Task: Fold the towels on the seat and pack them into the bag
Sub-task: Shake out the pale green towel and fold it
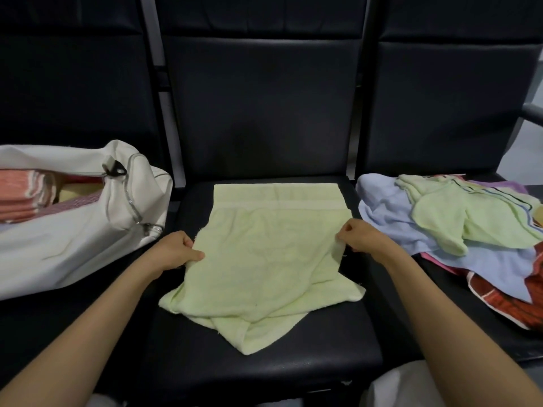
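- Being folded: green towel (273, 259), pinched by left hand (173, 251) and right hand (364, 239).
- Bag (73, 245) at nine o'clock is part packed.
- Pile (440, 218) at three o'clock is left.

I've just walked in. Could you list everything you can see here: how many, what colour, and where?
green towel: one, pale green, spread partly folded on the middle seat.
bag: one, white, unzipped, on the left seat.
folded towels: one stack, number unclear, pink-and-white striped, inside the bag.
loose towels: one heap of several, blue, pale green, purple-edged and red-printed, on the right seat.
seats: three, black, side by side.
left hand: one, pinching the green towel's left edge.
right hand: one, pinching its right edge.
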Available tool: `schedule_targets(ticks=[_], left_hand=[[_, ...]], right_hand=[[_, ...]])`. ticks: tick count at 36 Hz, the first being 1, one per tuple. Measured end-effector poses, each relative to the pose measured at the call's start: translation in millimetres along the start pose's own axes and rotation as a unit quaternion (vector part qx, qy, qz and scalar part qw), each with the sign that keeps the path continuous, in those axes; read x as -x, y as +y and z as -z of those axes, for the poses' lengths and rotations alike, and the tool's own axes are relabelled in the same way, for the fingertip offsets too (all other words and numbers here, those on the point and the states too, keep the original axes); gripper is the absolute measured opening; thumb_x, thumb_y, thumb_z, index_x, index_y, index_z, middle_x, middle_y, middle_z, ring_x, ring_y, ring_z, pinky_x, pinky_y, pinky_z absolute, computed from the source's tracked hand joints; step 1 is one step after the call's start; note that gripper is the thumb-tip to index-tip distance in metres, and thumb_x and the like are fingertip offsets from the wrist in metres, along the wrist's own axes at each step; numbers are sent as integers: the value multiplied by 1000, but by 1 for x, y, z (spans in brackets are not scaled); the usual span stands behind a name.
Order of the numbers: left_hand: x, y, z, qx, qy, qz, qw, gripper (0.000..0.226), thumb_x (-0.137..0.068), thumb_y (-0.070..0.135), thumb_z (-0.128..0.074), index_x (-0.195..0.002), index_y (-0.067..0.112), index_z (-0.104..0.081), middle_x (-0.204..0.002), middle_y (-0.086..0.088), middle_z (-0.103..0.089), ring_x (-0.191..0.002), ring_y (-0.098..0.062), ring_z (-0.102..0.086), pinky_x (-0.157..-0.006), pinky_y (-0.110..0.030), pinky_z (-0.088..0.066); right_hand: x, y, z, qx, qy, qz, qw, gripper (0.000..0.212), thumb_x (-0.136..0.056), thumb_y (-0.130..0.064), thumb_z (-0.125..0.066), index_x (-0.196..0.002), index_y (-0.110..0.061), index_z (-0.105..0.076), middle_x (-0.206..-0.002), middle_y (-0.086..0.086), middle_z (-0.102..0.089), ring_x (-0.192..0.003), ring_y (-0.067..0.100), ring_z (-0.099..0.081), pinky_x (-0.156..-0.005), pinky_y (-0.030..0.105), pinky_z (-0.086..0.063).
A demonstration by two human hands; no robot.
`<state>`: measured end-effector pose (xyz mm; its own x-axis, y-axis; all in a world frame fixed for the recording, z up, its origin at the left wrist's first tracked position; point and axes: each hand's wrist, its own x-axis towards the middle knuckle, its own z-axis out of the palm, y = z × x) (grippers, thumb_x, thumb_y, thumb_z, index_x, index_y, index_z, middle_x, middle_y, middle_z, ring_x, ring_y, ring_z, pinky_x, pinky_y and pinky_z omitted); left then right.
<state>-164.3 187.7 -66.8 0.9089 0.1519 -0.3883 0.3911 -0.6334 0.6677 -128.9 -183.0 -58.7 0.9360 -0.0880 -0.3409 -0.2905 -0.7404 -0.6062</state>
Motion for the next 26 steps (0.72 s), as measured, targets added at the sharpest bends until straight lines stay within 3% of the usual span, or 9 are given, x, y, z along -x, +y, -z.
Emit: schedule_targets(ticks=[4, 8, 11, 14, 19, 21, 23, 25, 26], left_hand=[[4, 3, 1, 8, -58, 21, 998, 21, -75, 8, -79, -80, 6, -58, -79, -10, -63, -71, -20, -55, -65, -27, -43], [3, 2, 3, 60, -72, 36, 995, 25, -74, 6, -78, -95, 0, -67, -93, -9, -71, -85, -21, -65, -75, -29, -50], [8, 6, 7, 121, -95, 29, 988, 13, -77, 7, -76, -87, 6, -67, -89, -7, -73, -82, -19, -66, -71, -25, -50], [10, 7, 19, 169, -114, 9, 979, 31, -64, 16, -83, -86, 8, -62, -89, -6, -72, -86, -20, -65, -75, -28, -49], [12, 10, 34, 227, -116, -25, 967, 45, -65, 8, -83, -104, 12, -60, -93, -8, -68, -81, -19, -64, -75, -30, -50], [12, 15, 33, 289, -69, -62, 953, 34, -79, 5, -73, -109, 16, -60, -97, -10, -66, -75, -14, -67, -69, -26, -54], [8, 21, 29, 354, 1, -84, 932, 25, -88, 3, -63, -108, 17, -60, -101, -12, -63, -69, -10, -67, -62, -20, -56], [1, 21, 22, 371, 37, -91, 923, 37, -90, 0, -60, -123, 15, -54, -114, -14, -60, -86, -15, -66, -73, -24, -56], [-3, 20, 17, 352, 45, -93, 930, 48, -90, 1, -61, -133, 15, -47, -125, -15, -56, -102, -19, -63, -85, -29, -54]], right_hand=[[9, -5, -14, 161, 5, 17, 987, 39, -87, -18, -64, -117, -5, -43, -107, 10, -55, -86, 20, -48, -70, 29, -40], [7, -7, -19, 145, 33, 34, 988, 28, -92, -8, -52, -117, -4, -42, -107, 15, -57, -85, 24, -49, -70, 30, -40], [6, -6, -5, -54, 23, 12, 998, 21, -91, -1, -54, -109, -7, -45, -92, 12, -55, -79, 23, -56, -68, 35, -55], [12, -6, 18, -290, -46, -12, 956, 19, -91, 3, -57, -106, -6, -51, -87, 14, -56, -78, 21, -60, -69, 34, -61], [13, 3, 52, -343, -128, 5, 931, 15, -90, 0, -61, -104, -7, -60, -89, 10, -58, -77, 16, -57, -64, 22, -57], [11, 1, 53, -323, -92, 30, 941, 12, -91, 2, -59, -99, -6, -61, -84, 9, -57, -66, 12, -54, -56, 15, -52], [4, -2, 50, -362, 25, 53, 931, 15, -92, 7, -55, -91, -8, -59, -88, 12, -56, -67, 14, -56, -56, 14, -52], [-6, -3, 44, -406, 107, 56, 906, 25, -90, 7, -56, -91, -17, -53, -94, 11, -55, -75, 17, -59, -65, 19, -55], [-9, -2, 41, -376, 121, 56, 917, 27, -87, 2, -60, -93, -22, -51, -95, 9, -55, -78, 17, -58, -74, 25, -55]])
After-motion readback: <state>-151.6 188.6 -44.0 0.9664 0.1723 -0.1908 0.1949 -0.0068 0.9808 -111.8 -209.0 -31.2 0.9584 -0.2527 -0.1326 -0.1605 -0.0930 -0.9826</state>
